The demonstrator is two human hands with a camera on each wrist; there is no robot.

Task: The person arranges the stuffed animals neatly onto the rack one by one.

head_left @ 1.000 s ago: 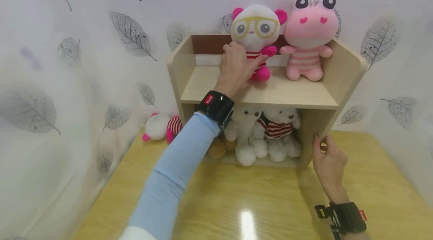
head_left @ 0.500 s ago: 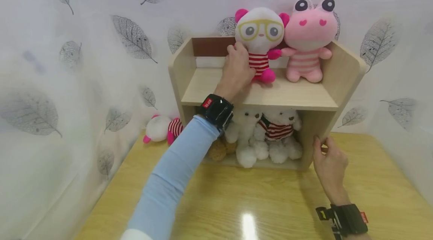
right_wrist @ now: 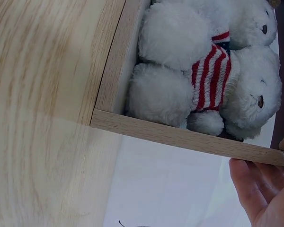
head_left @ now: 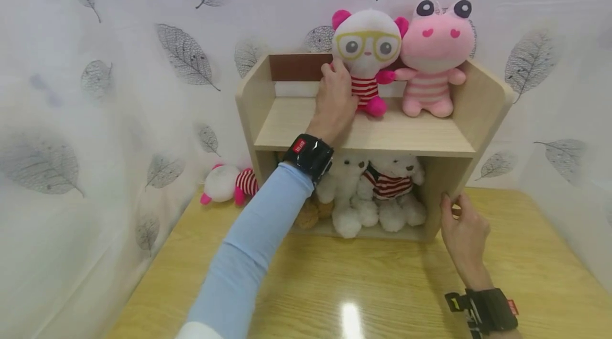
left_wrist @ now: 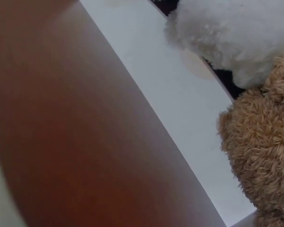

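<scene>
My left hand [head_left: 334, 101] holds a white and magenta panda plush [head_left: 367, 47] by its side, near the neck. The panda has yellow glasses and a red-striped body, and it sits upright on the top board of a small wooden shelf [head_left: 287, 122]. Beside it on the right sits a pink plush [head_left: 432, 49] with big eyes; their arms meet. My right hand [head_left: 464, 235] grips the shelf's right side panel; the right wrist view shows fingers [right_wrist: 248, 187] outside that panel [right_wrist: 180, 137]. The left hand's fingertips are partly hidden against the panda, and its wrist view does not show them.
White plush bears [head_left: 347, 195] fill the lower compartment, one in a striped sweater [head_left: 393, 185]. A brown plush [left_wrist: 260, 151] is beside them, partly behind my left arm. Another panda plush [head_left: 221, 184] lies on the wooden table [head_left: 306, 286], left of the shelf. A leaf-patterned wall stands behind.
The panda has shifted slightly right, closer to the pink plush. My left thumb, stretched across its body before, is now drawn in at its side. My right hand has stayed on the panel.
</scene>
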